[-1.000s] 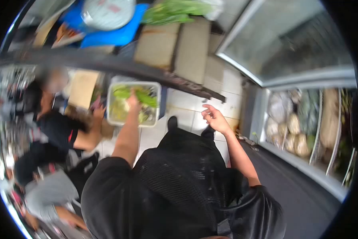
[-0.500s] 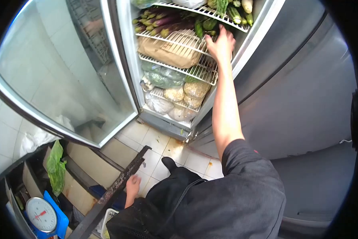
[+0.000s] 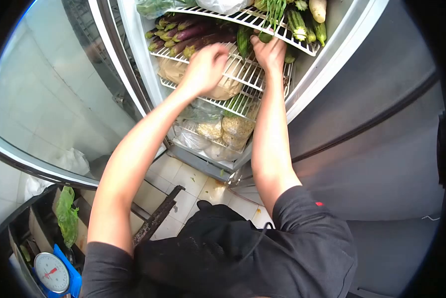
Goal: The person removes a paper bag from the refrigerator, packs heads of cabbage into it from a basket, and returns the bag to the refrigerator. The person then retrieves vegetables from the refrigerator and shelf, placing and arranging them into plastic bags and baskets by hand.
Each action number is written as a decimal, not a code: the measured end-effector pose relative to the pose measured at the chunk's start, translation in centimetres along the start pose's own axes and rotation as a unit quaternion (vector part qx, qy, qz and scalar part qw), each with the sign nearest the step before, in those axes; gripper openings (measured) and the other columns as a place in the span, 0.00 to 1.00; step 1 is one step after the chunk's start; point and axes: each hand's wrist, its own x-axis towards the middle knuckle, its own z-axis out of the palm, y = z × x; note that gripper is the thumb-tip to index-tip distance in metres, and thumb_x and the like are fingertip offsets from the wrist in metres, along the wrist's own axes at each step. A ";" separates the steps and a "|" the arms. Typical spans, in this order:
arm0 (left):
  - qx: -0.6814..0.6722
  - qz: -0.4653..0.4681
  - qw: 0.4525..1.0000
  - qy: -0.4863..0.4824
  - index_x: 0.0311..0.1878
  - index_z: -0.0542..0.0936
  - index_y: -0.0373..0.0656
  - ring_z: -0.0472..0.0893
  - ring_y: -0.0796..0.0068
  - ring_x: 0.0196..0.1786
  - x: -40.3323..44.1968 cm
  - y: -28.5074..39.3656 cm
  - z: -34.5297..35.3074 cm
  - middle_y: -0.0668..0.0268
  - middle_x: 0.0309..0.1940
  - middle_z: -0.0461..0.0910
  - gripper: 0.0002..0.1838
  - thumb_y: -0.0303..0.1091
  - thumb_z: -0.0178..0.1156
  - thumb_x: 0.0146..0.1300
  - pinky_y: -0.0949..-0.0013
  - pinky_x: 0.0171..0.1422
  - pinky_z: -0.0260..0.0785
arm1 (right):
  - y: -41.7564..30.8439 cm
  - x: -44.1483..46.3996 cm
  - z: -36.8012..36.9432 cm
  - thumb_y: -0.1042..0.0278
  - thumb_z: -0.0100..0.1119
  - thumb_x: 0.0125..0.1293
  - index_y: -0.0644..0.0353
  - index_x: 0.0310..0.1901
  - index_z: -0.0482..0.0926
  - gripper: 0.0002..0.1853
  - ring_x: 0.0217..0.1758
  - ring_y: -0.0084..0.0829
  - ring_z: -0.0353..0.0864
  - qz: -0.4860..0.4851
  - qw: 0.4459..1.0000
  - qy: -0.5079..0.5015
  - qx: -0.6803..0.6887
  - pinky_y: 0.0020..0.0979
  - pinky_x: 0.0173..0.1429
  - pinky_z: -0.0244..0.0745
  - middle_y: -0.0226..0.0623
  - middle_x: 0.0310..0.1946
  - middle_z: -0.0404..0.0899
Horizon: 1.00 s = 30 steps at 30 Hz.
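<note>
My right hand (image 3: 269, 53) reaches onto the second fridge shelf, its fingers closed around a dark green vegetable (image 3: 265, 37) whose kind I cannot make out. Just left of it lies a long, dark green cucumber-like vegetable (image 3: 243, 40). My left hand (image 3: 207, 69) hovers in front of the same shelf, fingers loosely bent and apart, with nothing visible in it. Behind the left hand, purple eggplants (image 3: 190, 32) with green stem ends are piled. The white wire shelf (image 3: 240, 72) passes beneath both hands.
A brown paper bundle (image 3: 171, 71) sits one level below, with filled plastic bags (image 3: 210, 129) lower down. The glass door (image 3: 44, 89) stands swung out left. A dial scale (image 3: 52, 272) and a leafy green (image 3: 66, 216) are at lower left. A dark metal bar (image 3: 158, 216) crosses near the floor.
My left hand has risen from beside the metal bar to the eggplant shelf. My right hand has moved slightly left and closed around a green vegetable. The view has shifted closer to the fridge.
</note>
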 end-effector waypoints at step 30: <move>-0.171 -0.236 0.952 -0.096 0.66 0.68 0.34 0.69 0.82 0.20 -13.5 3.7 -12.5 0.73 0.21 0.70 0.25 0.36 0.54 0.70 0.74 0.25 0.62 | -17.5 -5.0 -18.0 0.82 0.64 0.64 0.70 0.47 0.79 0.10 0.53 0.43 0.84 0.277 0.825 0.081 0.486 0.38 0.54 0.87 0.60 0.57 0.78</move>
